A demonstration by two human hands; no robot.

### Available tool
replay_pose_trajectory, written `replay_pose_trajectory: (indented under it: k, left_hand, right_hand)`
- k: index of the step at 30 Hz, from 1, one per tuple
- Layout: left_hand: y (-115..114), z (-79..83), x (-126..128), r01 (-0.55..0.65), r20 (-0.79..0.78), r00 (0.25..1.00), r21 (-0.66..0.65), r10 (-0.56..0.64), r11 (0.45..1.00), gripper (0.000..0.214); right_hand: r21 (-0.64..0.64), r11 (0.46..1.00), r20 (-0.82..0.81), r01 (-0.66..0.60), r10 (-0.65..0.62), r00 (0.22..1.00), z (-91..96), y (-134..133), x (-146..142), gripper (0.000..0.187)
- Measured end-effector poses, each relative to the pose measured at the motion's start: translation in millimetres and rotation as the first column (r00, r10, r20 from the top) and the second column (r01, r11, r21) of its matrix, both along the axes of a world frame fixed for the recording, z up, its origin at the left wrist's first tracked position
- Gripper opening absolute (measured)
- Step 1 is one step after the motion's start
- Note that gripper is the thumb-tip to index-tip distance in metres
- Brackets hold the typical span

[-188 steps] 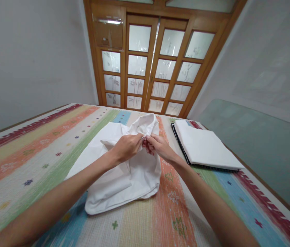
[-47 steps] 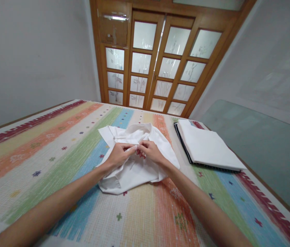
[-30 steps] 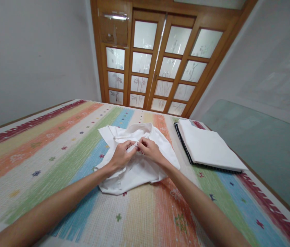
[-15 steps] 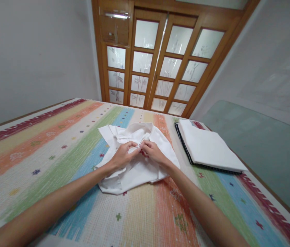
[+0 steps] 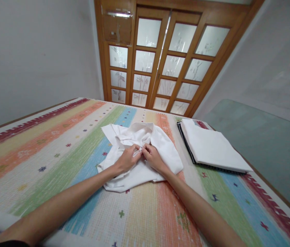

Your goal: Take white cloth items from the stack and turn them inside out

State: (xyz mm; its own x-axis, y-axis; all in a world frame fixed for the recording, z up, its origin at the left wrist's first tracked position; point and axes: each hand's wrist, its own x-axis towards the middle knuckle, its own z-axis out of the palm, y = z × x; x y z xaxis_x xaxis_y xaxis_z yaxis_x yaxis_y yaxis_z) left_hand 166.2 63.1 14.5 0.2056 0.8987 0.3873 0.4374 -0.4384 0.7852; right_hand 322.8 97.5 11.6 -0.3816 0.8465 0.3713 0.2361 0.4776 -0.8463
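Observation:
A crumpled white shirt [image 5: 145,176] with what looks like a raised collar at its far side lies in the middle of the striped cloth. My left hand [image 5: 128,158] pinches the edge of its fabric between thumb and fingers. Just beside it, my right hand [image 5: 152,156] grips the same spot from the other side, the fingertips almost touching. Whatever small detail sits between the fingertips, such as a button, is hidden. Both forearms rest low over the cloth.
A colourful striped cloth [image 5: 65,164] covers the table. To the right lies a stack of folded fabric, a white piece [image 5: 211,147] over a black one [image 5: 186,144]. Beyond the table stands a wooden door with glass panes [image 5: 145,63], with walls at both sides.
The view has shifted slightly, moving the scene a little to the right. Both hands stay pinched on the shirt, with the fingers making a small movement.

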Motion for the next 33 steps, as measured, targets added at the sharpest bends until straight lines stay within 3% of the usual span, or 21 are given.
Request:
replay_pose_trajectory:
  k: [6,16,23,28,33]
  left_hand:
    - [-1.4,-0.2,3.0,0.001,-0.047,0.999,0.007,0.0,1.0,0.013]
    - [5.5,-5.5,5.1,-0.045,-0.061,0.997,0.024,0.046,0.999,0.009]
    - [6.4,-3.1,4.7,-0.001,-0.092,0.996,0.01,0.002,1.0,0.011]
    - [5.9,-3.8,4.5,-0.012,-0.013,1.0,0.03,0.012,0.999,0.008]
    - [4.4,-5.9,4.2,-0.104,0.039,0.994,0.007,0.104,0.995,0.005]
  right_hand:
    - [-0.029,0.999,0.027,0.039,-0.039,0.999,-10.4,1.2,-1.6,0.024]
    - [0.001,0.994,0.049,0.111,-0.111,0.993,-11.6,1.9,-3.1,0.024]
    - [-0.19,0.982,-0.095,0.002,-0.021,0.995,-10.7,1.1,-1.4,0.023]
    - [-0.153,0.987,-0.056,-0.04,0.032,0.998,-8.5,-0.8,-0.5,0.031]
    - [-0.116,0.993,-0.009,0.029,-0.03,1.0,-12.3,-0.8,-3.2,0.032]
